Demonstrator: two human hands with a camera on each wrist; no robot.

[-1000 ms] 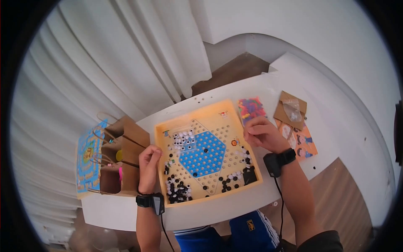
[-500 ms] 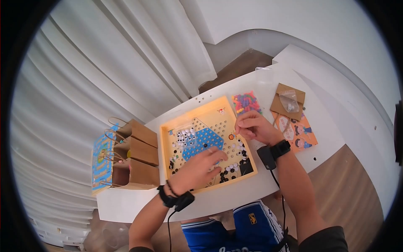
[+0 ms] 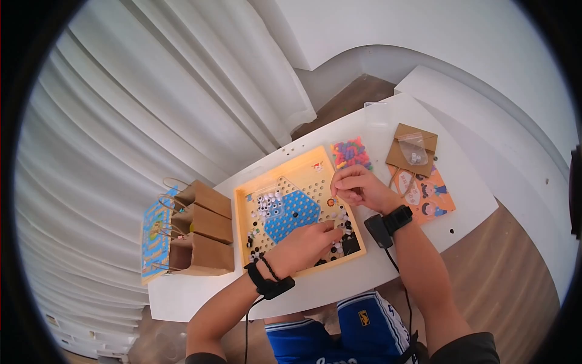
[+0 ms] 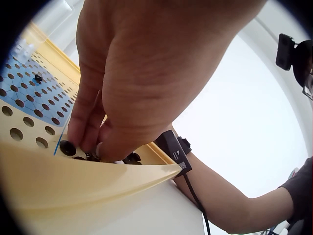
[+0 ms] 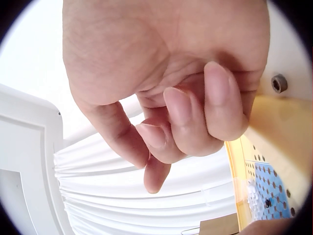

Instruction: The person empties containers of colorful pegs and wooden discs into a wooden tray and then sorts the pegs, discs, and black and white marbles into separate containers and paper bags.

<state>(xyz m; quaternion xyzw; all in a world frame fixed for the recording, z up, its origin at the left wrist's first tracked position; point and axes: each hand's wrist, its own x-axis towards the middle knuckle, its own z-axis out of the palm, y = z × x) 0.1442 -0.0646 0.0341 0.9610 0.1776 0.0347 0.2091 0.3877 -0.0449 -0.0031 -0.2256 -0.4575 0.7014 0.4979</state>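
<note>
A shallow yellow tray (image 3: 239, 209) holds a blue hexagon board (image 3: 291, 224) full of holes. My left hand (image 3: 300, 249) reaches across to the tray's near right part, fingers pointing down among loose black and white round pieces. In the left wrist view, a black piece (image 4: 67, 148) lies beside its fingertips; the front rim partly hides them, and I cannot tell whether they pinch anything. Over the tray's right edge hovers my right hand (image 3: 364, 185), fingers loosely curled, nothing visible in it. White pieces (image 3: 268, 204) sit in a clear box in the tray's far left part.
Brown paper bags (image 3: 209, 255) stand left of the tray, beside a blue printed board (image 3: 159, 233). To the right are a packet of colourful pieces (image 3: 350, 153), a brown paper bag (image 3: 397, 159) with a clear pouch (image 3: 413, 148) on it, and an orange booklet (image 3: 435, 199).
My left hand has left the tray's left edge and moved right across it, down to the pieces near the right corner. My right hand stays over the right edge, curled as before.
</note>
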